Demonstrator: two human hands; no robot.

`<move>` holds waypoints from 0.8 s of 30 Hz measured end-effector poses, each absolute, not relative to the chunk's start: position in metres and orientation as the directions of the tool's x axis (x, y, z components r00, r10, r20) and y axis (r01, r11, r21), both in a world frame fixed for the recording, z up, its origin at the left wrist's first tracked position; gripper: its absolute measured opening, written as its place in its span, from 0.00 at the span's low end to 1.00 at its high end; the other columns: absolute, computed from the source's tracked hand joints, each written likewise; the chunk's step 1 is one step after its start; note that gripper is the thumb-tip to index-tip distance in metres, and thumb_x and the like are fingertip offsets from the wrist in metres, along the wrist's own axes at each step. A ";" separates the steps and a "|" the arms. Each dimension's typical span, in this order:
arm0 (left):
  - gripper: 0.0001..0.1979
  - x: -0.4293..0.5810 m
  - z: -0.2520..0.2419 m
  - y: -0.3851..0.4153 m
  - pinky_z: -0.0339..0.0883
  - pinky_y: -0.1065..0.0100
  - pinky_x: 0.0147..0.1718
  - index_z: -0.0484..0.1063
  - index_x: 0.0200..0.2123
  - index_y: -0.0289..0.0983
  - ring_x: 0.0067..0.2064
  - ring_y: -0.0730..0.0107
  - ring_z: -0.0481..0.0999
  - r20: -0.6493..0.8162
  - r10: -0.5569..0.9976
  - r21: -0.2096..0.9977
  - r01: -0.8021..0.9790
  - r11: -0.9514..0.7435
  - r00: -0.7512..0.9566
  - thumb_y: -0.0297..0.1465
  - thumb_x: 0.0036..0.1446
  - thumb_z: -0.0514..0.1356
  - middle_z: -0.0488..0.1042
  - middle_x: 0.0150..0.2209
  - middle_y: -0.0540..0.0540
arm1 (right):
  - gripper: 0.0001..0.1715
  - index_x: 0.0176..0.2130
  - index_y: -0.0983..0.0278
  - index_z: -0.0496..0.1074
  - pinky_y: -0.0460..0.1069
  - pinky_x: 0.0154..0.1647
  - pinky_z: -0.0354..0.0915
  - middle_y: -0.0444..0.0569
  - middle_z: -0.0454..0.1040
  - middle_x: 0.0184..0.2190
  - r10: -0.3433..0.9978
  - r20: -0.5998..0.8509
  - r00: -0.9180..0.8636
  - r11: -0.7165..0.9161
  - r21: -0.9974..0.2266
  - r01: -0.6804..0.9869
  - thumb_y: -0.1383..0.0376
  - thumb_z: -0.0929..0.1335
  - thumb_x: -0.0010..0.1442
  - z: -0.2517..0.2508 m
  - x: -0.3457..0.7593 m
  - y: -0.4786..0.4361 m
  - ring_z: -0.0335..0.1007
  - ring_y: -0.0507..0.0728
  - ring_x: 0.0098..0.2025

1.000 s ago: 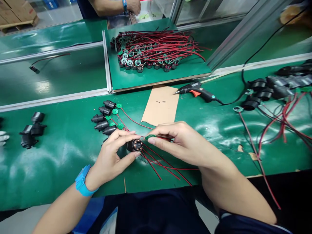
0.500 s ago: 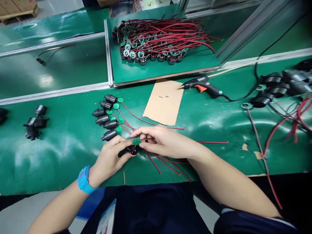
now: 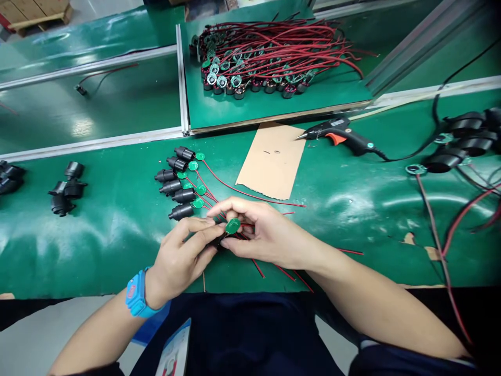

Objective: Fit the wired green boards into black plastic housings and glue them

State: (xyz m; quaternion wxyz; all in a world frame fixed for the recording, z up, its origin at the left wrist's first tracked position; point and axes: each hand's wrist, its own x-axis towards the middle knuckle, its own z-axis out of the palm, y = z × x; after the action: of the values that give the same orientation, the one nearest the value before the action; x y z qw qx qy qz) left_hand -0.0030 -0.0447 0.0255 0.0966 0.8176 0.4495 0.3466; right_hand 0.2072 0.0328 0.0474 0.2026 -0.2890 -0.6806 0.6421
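Low over the bench, my left hand (image 3: pixel 183 253) is closed on a small black cylindrical housing (image 3: pixel 219 238), mostly hidden by fingers. A round green circuit board (image 3: pixel 233 226) stands tilted at its right side. My right hand (image 3: pixel 266 230) curls around the board, its thumb and fingers against the part and red wire passing under the palm. Just beyond my left hand lie several similar black housings (image 3: pixel 183 196), with green boards (image 3: pixel 200 189) and red wires (image 3: pixel 219 187) trailing right beneath my right hand.
A piece of cardboard (image 3: pixel 270 162) lies ahead, with a black glue gun (image 3: pixel 346 137) at its right. Red-wired parts (image 3: pixel 270 57) are heaped on the raised shelf. More black housings sit at the left (image 3: pixel 67 189) and right (image 3: pixel 469 137).
The view has shifted slightly. The green board between my hands now faces up more fully, and the housing's dark open end has turned out of sight. My right fingers have moved in closer around it.
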 end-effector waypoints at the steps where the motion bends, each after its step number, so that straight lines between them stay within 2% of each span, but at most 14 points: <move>1: 0.17 -0.003 0.025 -0.045 0.76 0.68 0.53 0.73 0.54 0.35 0.50 0.66 0.78 0.477 0.799 0.463 0.668 -0.583 0.367 0.21 0.62 0.63 0.74 0.46 0.43 | 0.23 0.54 0.60 0.71 0.45 0.27 0.54 0.39 0.61 0.31 0.669 -0.083 -0.738 0.046 -0.987 0.153 0.71 0.72 0.59 0.048 0.207 0.032 0.56 0.48 0.29; 9: 0.16 -0.004 0.028 -0.043 0.76 0.70 0.51 0.72 0.55 0.33 0.50 0.67 0.77 0.431 0.791 0.466 0.644 -0.607 0.433 0.24 0.64 0.62 0.74 0.46 0.42 | 0.25 0.56 0.57 0.70 0.44 0.29 0.58 0.38 0.60 0.31 0.656 -0.004 -0.755 0.220 -0.956 0.196 0.68 0.75 0.60 0.048 0.217 0.035 0.59 0.48 0.30; 13: 0.17 -0.004 0.026 -0.045 0.76 0.69 0.52 0.72 0.57 0.34 0.50 0.66 0.77 0.408 0.798 0.489 0.631 -0.602 0.444 0.24 0.65 0.62 0.74 0.47 0.41 | 0.26 0.57 0.56 0.69 0.44 0.31 0.60 0.39 0.63 0.33 0.640 0.013 -0.768 0.283 -0.934 0.219 0.66 0.75 0.61 0.046 0.216 0.031 0.63 0.49 0.32; 17: 0.18 -0.003 0.025 -0.052 0.75 0.69 0.52 0.71 0.58 0.36 0.50 0.67 0.77 0.382 0.824 0.522 0.638 -0.566 0.418 0.23 0.65 0.60 0.74 0.46 0.42 | 0.30 0.52 0.59 0.67 0.44 0.31 0.61 0.39 0.67 0.37 0.691 -0.006 -0.723 0.275 -0.922 0.271 0.72 0.75 0.52 0.042 0.206 0.024 0.64 0.48 0.31; 19: 0.18 -0.004 0.025 -0.055 0.76 0.69 0.49 0.70 0.58 0.37 0.48 0.68 0.78 0.370 0.843 0.546 0.643 -0.537 0.389 0.24 0.66 0.60 0.74 0.45 0.43 | 0.31 0.50 0.60 0.66 0.45 0.31 0.62 0.39 0.67 0.36 0.708 -0.035 -0.705 0.253 -0.920 0.300 0.71 0.76 0.49 0.039 0.202 0.024 0.65 0.49 0.32; 22: 0.20 -0.011 0.028 -0.058 0.76 0.68 0.45 0.67 0.60 0.39 0.45 0.68 0.79 0.262 0.894 0.584 0.678 -0.447 0.364 0.30 0.66 0.62 0.76 0.44 0.44 | 0.28 0.53 0.60 0.67 0.46 0.33 0.65 0.41 0.68 0.36 0.698 -0.031 -0.715 0.273 -0.912 0.305 0.63 0.77 0.55 0.034 0.203 0.029 0.66 0.51 0.34; 24: 0.20 -0.016 0.029 -0.057 0.76 0.67 0.41 0.67 0.58 0.38 0.42 0.67 0.79 0.126 0.920 0.583 0.723 -0.372 0.372 0.35 0.66 0.63 0.77 0.44 0.45 | 0.27 0.56 0.60 0.67 0.48 0.40 0.68 0.44 0.71 0.40 0.692 0.035 -0.721 0.338 -0.899 0.280 0.58 0.76 0.60 0.032 0.206 0.034 0.70 0.53 0.40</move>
State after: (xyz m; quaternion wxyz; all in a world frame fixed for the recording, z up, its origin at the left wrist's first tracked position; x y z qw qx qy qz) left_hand -0.0164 -0.0569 0.0292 0.2218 0.7979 0.5146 0.2220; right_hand 0.2059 0.0339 0.0321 0.2115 -0.3076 -0.7900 0.4864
